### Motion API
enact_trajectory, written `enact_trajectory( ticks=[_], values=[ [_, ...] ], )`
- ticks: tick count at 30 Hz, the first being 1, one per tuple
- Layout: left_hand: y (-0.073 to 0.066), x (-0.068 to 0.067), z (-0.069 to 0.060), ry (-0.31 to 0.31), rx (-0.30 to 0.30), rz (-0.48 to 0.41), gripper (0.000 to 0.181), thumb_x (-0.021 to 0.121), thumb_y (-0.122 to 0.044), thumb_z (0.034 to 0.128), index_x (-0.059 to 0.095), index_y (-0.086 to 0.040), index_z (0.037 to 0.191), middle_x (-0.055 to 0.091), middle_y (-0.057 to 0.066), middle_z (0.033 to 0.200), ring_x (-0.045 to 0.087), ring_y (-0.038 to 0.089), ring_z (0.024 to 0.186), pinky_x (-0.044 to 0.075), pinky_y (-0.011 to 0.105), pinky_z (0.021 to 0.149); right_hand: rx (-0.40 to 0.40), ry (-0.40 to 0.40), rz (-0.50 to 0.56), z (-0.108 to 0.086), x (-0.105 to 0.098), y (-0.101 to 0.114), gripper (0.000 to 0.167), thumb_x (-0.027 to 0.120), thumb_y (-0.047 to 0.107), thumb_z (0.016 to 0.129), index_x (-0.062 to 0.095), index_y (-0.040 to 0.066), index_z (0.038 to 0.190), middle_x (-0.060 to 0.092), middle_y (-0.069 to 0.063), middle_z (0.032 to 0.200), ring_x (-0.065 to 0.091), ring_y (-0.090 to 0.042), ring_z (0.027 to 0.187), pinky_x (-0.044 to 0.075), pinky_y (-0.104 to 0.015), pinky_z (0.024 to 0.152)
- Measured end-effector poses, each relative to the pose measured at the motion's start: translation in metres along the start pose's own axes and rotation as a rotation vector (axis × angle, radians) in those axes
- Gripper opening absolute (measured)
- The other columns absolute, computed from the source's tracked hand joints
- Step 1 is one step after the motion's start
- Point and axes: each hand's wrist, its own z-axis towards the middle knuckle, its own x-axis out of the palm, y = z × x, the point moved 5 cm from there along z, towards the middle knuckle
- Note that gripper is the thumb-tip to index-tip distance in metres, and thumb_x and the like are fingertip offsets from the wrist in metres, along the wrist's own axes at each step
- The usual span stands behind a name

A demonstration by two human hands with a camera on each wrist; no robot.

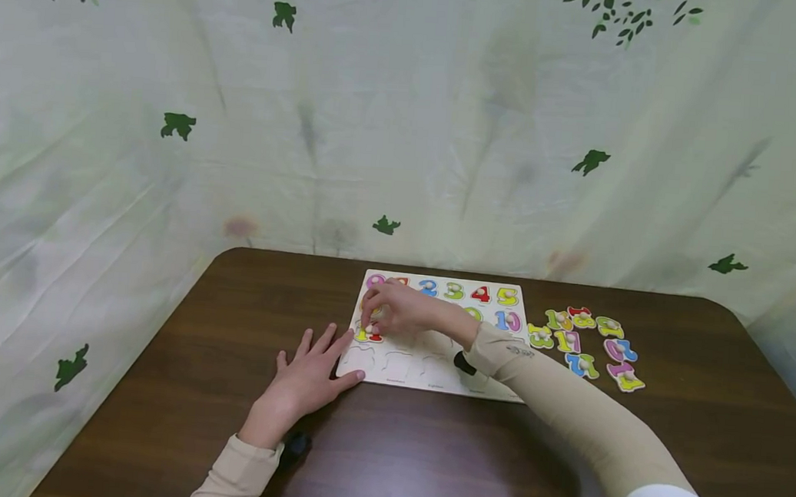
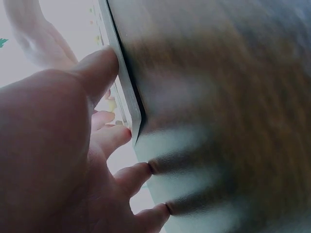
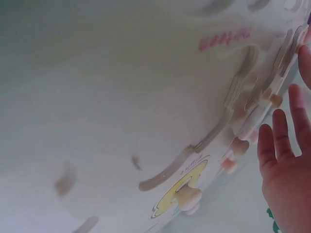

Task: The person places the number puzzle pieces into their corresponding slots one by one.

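Note:
A white number puzzle board (image 1: 406, 368) lies on the table, with several bright knobbed number pieces set in its upper rows. My right hand (image 1: 404, 309) reaches over its left part, fingertips pinching the yellow and red number 11 piece (image 1: 369, 333) at the third row's left end. In the right wrist view, the fingertips are partly cut off by the frame's edge. My left hand (image 1: 308, 381) rests spread at the board's lower left corner. Its thumb (image 2: 104, 63) touches the board's edge, while other fingers reach onto the table.
Loose number pieces, several of them, lie right of the board, among them a purple and yellow piece (image 1: 625, 377) and a blue and green piece (image 1: 581, 365). Brown tabletop (image 1: 425, 458) extends around the board. A pale leaf-patterned curtain (image 1: 406, 126) hangs behind the table.

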Motion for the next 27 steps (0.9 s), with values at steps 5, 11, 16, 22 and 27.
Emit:
enact_trajectory(
  ticks=[5, 11, 16, 22, 27],
  values=[
    [0.001, 0.000, 0.000, 0.000, -0.002, -0.003, 0.074, 0.059, -0.053, 0.0934, 0.035, -0.018, 0.155, 0.023, 0.018, 0.160, 0.010, 0.049, 0.145, 0.011, 0.080, 0.099, 0.011, 0.018, 0.050, 0.006, 0.000, -0.001, 0.011, 0.075, 0.013, 0.087, 0.076, 0.022, 0.093, 0.065, 0.006, 0.113, 0.049, -0.013, 0.118, 0.030, -0.032, 0.106],
    [0.000, -0.001, -0.001, 0.005, -0.004, -0.014, 0.075, 0.060, -0.052, 0.0931, 0.035, -0.017, 0.155, 0.022, 0.018, 0.160, 0.009, 0.049, 0.145, 0.010, 0.080, 0.099, -0.026, 0.026, 0.126, 0.009, 0.001, -0.001, 0.010, 0.076, 0.010, 0.086, 0.077, 0.017, 0.093, 0.067, 0.006, 0.105, 0.051, -0.012, 0.110, 0.036, -0.026, 0.099],
    [0.000, 0.000, -0.002, 0.005, -0.003, -0.016, 0.075, 0.061, -0.052, 0.0933, 0.034, -0.017, 0.155, 0.022, 0.018, 0.160, 0.009, 0.049, 0.145, 0.010, 0.080, 0.100, -0.022, -0.012, 0.167, 0.003, -0.005, -0.003, 0.016, 0.075, 0.006, 0.085, 0.077, 0.015, 0.098, 0.068, 0.007, 0.104, 0.052, -0.013, 0.112, 0.039, -0.030, 0.099],
    [0.000, 0.003, -0.002, -0.006, 0.003, -0.013, 0.075, 0.061, -0.051, 0.0935, 0.034, -0.017, 0.155, 0.022, 0.018, 0.160, 0.008, 0.049, 0.145, 0.010, 0.079, 0.100, 0.005, -0.070, 0.275, -0.020, -0.020, -0.010, 0.017, 0.074, 0.007, 0.088, 0.075, 0.008, 0.104, 0.065, 0.001, 0.113, 0.055, -0.018, 0.109, 0.046, -0.042, 0.093],
    [0.001, 0.008, -0.002, -0.019, 0.003, -0.012, 0.076, 0.061, -0.052, 0.0931, 0.033, -0.017, 0.155, 0.021, 0.019, 0.160, 0.008, 0.049, 0.145, 0.009, 0.080, 0.100, 0.048, -0.099, 0.304, -0.050, -0.035, -0.012, 0.018, 0.074, 0.010, 0.089, 0.075, 0.008, 0.107, 0.064, 0.003, 0.117, 0.056, -0.018, 0.112, 0.045, -0.044, 0.095]
  ],
)
